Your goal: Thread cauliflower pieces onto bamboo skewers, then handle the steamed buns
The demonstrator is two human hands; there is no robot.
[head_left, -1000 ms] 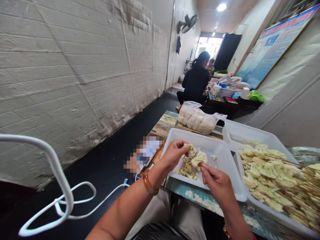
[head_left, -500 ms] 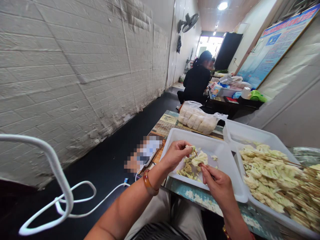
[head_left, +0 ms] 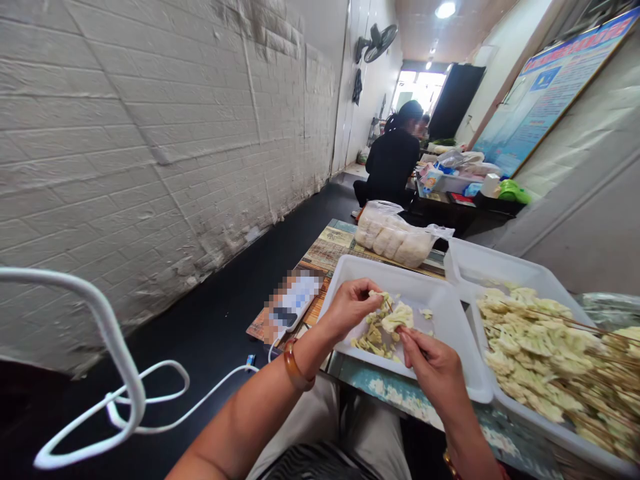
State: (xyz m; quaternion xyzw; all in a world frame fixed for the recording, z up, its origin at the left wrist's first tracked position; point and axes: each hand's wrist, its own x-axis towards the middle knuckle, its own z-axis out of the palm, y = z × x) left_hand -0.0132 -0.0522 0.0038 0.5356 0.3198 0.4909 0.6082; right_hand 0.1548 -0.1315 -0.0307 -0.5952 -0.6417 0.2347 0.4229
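Head view: the left hand is pinching a small floret, the right hand gripping a skewer below a larger floret. Gentle, straight pushing should be preventing splits.

Tray on counter, cauliflower pieces in it. Second tray to its right, skewered cauliflower inside. Bag on counter behind first tray. Device left of it. Person beyond bag.

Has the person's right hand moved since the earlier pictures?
No, not noticeably: judged against the white tray, the right hand keeps the same place over its near edge, a cauliflower piece at the fingertips.
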